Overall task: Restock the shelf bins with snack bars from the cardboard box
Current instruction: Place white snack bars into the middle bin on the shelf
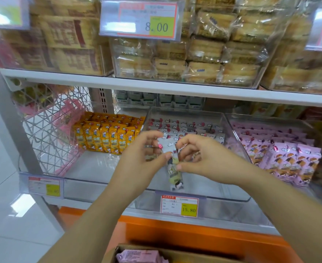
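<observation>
Left hand and right hand both pinch one snack bar.
Head view: bar hangs between the fingertips above the front edge of the middle clear bin, long axis running toward that edge, equally near either hand. Matching bars stand at the bin's rear edge, beyond the hands. Wrapper is white and pale green, cartoon-printed. Cardboard box sits below the shelf.

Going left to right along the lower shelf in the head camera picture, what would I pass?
First a pink wire basket, then yellow snack bars, white snack bars, pink snack bars.
</observation>
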The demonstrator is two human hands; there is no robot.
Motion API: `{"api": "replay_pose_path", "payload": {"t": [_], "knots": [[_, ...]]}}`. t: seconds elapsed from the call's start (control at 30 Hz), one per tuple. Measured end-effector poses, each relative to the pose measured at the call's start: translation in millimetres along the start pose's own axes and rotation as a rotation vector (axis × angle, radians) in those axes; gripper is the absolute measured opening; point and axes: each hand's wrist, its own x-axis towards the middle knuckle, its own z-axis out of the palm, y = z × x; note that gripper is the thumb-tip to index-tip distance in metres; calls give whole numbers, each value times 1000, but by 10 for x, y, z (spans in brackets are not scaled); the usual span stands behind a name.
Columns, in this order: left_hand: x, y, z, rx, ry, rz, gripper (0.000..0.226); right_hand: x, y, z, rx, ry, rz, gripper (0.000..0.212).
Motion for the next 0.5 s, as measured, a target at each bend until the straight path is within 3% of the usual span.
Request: {"api": "replay_pose_path", "payload": {"t": [0.2,0.4,0.5], "knots": [[-30,-44,101,54,-69,22,33,24,85,115,98,50,-18,31],[45,-53,-148,301,84,199,33,268,510,-19,-137,352,298,34],[45,-113,-205,328,126,211,34,408,654,17,-188,338,341,13]]}}
